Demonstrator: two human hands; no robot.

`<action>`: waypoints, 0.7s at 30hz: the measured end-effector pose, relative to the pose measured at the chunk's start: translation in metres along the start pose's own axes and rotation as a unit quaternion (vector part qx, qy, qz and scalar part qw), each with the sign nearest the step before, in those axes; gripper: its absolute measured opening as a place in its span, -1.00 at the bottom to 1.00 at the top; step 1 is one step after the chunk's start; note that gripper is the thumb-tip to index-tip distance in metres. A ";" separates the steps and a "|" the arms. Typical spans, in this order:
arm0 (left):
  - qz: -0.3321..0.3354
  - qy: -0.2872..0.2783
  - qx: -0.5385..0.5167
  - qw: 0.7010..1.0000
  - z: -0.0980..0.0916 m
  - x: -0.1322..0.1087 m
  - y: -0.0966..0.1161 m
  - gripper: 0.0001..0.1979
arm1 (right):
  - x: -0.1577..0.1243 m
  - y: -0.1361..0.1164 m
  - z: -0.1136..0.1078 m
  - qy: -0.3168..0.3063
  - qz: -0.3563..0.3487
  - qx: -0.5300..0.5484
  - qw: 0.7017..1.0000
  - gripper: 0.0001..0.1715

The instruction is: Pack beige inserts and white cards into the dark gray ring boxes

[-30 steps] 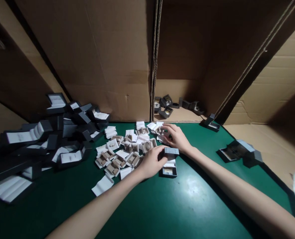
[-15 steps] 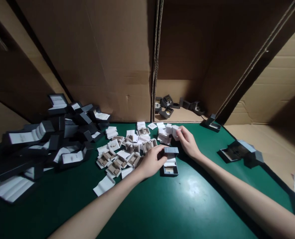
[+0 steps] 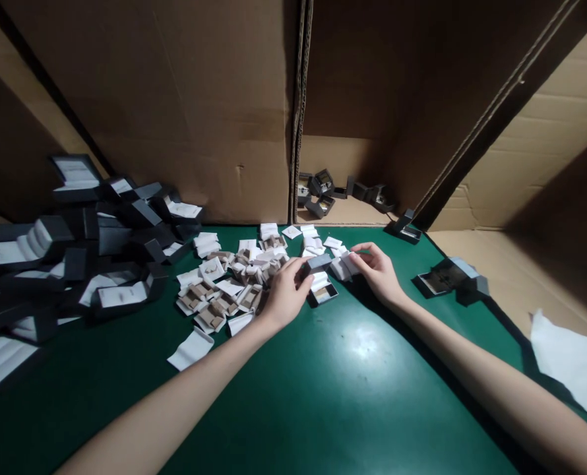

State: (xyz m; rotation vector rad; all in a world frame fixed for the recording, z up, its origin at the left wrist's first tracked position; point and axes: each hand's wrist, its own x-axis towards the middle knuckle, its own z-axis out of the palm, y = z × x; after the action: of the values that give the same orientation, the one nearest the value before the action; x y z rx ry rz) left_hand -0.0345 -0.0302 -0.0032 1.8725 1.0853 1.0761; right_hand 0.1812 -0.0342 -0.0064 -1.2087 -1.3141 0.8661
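My left hand (image 3: 284,295) grips the raised lid of a small open dark box (image 3: 320,285) that rests on the green table (image 3: 343,396). My right hand (image 3: 380,270) pinches a small white insert (image 3: 345,266) just to the right of that box. Left of both hands spreads a heap of white and tan inserts (image 3: 234,284).
A big pile of open dark boxes (image 3: 76,257) fills the left of the table. Cardboard walls (image 3: 185,119) stand behind. More dark boxes (image 3: 323,192) lie in the back opening, one open box (image 3: 449,277) sits at right, and white paper (image 3: 570,359) lies far right.
My right hand lifted a white insert from the heap and brought it back beside the box. The left hand kept its hold on the box. The view tilted down.
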 end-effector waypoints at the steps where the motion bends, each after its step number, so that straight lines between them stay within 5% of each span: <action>1: 0.005 0.008 0.012 1.000 0.000 0.001 -0.001 -0.67 | 0.000 -0.001 0.000 0.006 -0.008 -0.019 1.000 -0.62; 6: 0.016 0.021 0.029 0.999 -0.005 0.006 -0.009 -0.69 | 0.000 -0.002 -0.005 0.055 -0.084 -0.174 0.980 -0.69; 10: 0.015 -0.028 0.007 0.999 -0.014 0.010 -0.015 -0.67 | 0.003 -0.001 -0.011 0.087 -0.157 -0.295 0.938 -0.78; 21: 0.020 -0.058 0.009 0.998 -0.020 0.009 -0.012 -0.68 | -0.007 -0.008 -0.002 -0.035 -0.192 -0.400 0.895 -0.66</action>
State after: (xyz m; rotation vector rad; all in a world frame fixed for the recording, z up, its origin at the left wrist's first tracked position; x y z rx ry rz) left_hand -0.0533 -0.0138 -0.0032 1.9531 0.9984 0.9698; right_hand 0.1814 -0.0426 -0.0004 -1.4506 -1.9811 0.0482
